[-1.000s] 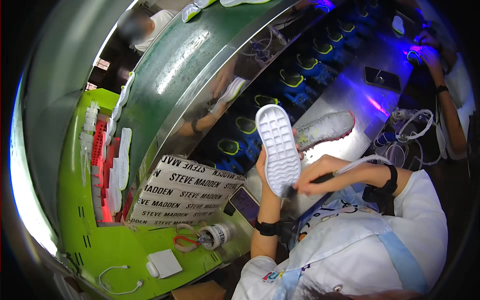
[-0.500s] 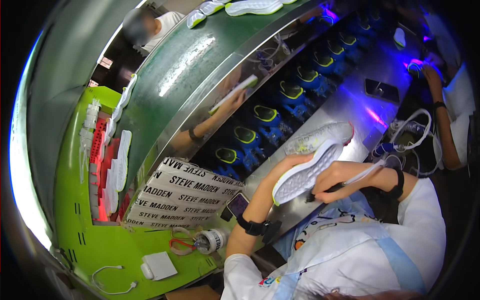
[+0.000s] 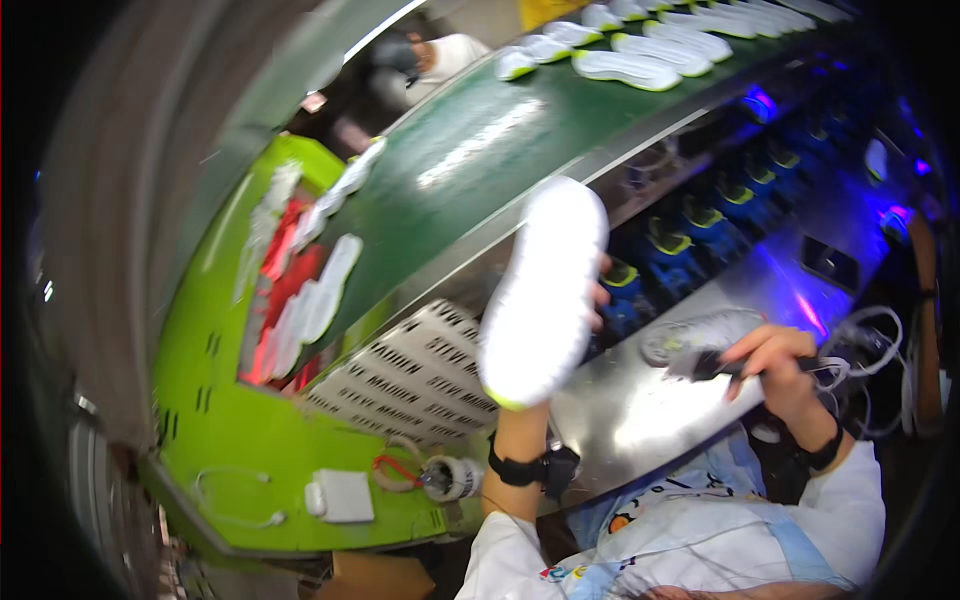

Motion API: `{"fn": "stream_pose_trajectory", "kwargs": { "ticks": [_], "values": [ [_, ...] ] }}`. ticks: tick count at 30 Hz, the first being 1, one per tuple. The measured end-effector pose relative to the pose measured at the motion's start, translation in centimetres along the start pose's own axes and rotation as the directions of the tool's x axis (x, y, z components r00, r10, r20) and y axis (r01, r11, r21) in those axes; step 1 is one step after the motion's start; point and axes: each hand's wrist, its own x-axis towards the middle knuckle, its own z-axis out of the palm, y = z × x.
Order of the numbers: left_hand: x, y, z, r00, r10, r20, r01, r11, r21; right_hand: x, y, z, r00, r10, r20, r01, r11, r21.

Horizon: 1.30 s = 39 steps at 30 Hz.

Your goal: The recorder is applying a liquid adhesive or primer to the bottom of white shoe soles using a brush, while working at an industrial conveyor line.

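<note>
My left hand (image 3: 598, 296) is raised and grips a white shoe sole (image 3: 545, 290), which hides most of the hand; a black band shows on the wrist below. The sole stands nearly upright in front of the edge of the green conveyor belt (image 3: 470, 170). My right hand (image 3: 775, 360) rests low over the steel bench (image 3: 640, 420) and holds a dark corded hand tool (image 3: 705, 366). Just left of that hand a grey shoe upper (image 3: 700, 333) lies on the bench.
Several white soles (image 3: 640, 62) ride the belt at the top, where another person (image 3: 425, 52) stands. A green housing with a red-lit opening (image 3: 275, 290) is at left, with a printed white box (image 3: 420, 380), small white case (image 3: 340, 496) and tape roll (image 3: 452, 478). Blue trays (image 3: 680, 238) line the back; another person's arm (image 3: 920, 300) is at right.
My left hand has lifted the white sole off the grey shoe upper and swung it up and left toward the belt. My right hand has stayed by the bench with the tool.
</note>
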Motion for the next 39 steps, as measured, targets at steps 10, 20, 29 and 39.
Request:
{"fn": "stream_pose_trajectory", "kwargs": {
  "ticks": [10,20,29,39],
  "values": [
    [18.6,4.5,5.9,0.893,0.450,-0.011,-0.031,0.086,0.996,-2.3,3.5,-0.8,0.894,0.184,-0.409,-0.139,0.981,0.137],
    [29.5,6.4,1.8,0.766,0.631,-0.123,0.291,-0.170,0.942,-5.5,4.6,-2.0,0.667,0.355,-0.655,-0.342,0.927,0.155],
    [-4.6,-4.0,-6.9,0.926,0.151,-0.346,0.038,0.874,0.484,-3.4,3.9,-0.7,0.840,0.372,-0.396,-0.313,0.927,0.206],
    [-8.3,-14.4,-16.6,0.920,0.215,-0.327,-0.213,0.976,0.041,-3.3,8.4,7.1,0.987,0.043,0.155,0.026,0.909,-0.416]
  ]
}}
